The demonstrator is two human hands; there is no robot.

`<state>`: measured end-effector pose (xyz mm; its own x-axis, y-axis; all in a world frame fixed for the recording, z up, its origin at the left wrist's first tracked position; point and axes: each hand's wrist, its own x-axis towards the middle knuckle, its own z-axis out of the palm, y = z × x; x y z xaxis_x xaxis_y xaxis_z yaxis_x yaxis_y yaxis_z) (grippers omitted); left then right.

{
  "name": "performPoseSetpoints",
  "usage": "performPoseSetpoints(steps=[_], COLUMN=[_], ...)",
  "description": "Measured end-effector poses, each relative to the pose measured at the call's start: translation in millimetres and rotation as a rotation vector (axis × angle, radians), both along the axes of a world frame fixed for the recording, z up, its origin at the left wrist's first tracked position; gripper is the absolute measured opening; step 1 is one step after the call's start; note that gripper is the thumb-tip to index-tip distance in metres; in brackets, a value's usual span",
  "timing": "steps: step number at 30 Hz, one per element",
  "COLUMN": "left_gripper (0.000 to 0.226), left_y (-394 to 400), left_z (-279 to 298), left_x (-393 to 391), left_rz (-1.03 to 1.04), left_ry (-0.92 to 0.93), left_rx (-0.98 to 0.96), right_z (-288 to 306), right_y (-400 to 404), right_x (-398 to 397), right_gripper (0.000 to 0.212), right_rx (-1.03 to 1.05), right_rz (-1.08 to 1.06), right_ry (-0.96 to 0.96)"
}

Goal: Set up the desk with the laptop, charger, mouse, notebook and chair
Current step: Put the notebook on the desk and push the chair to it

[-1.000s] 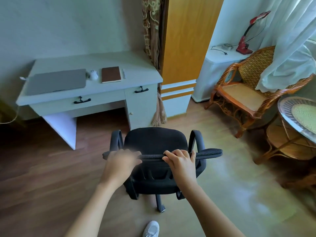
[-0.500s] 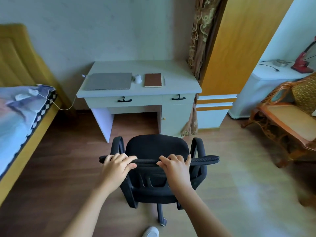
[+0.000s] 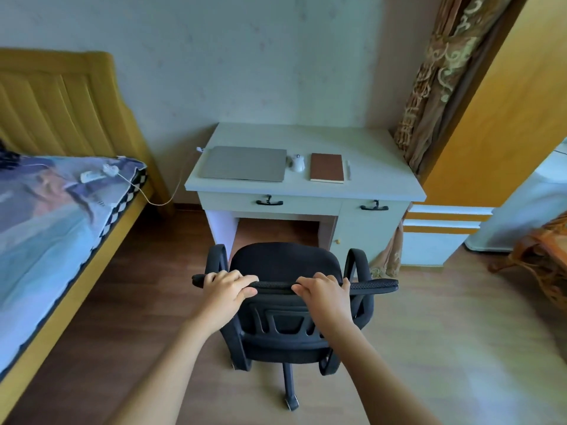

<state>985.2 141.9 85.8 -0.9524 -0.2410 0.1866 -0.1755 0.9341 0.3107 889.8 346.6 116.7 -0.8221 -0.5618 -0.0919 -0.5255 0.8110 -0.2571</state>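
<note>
The black office chair (image 3: 285,271) stands on the wood floor (image 3: 445,348) facing the desk (image 3: 306,191), its seat just short of the knee opening and its back toward the camera. The left hand (image 3: 228,289) and the right hand (image 3: 323,291) both grip the top edge of the backrest, fingers curled over it and held close together, thumbs underneath. On the desk top lie a closed grey laptop (image 3: 244,164), a white mouse (image 3: 297,163) just right of it, then a brown notebook (image 3: 327,167) with a pen (image 3: 348,170) beside it. A charger cable (image 3: 159,197) runs from the laptop's left rear corner across to the bed (image 3: 61,216) on the left.
</note>
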Motion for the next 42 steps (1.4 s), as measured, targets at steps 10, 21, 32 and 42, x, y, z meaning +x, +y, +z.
performPoseSetpoints(steps=[10, 21, 32, 42], left_gripper=[0.028, 0.032, 0.030, 0.033], left_y=[-87.7, -143.3, -154.2, -146.6], left_z=[3.8, 6.2, 1.1, 7.7], left_x=[-63.6, -122.9, -135.6, -133.4], left_rz=[-0.020, -0.026, -0.033, -0.005], left_ry=[-0.081, -0.130, -0.068, -0.091], left_rx=[0.026, 0.009, 0.041, 0.035], right_z=[3.1, 7.7, 1.9, 3.6], right_y=[-86.0, -139.2, -148.8, -145.7], right_x=[-55.7, -116.1, -130.4, -124.2], right_gripper=[0.020, 0.028, 0.030, 0.032], right_rx=[0.004, 0.012, 0.004, -0.037], right_rz=[-0.022, -0.015, -0.013, -0.019], right_ry=[0.000, -0.066, -0.010, -0.026])
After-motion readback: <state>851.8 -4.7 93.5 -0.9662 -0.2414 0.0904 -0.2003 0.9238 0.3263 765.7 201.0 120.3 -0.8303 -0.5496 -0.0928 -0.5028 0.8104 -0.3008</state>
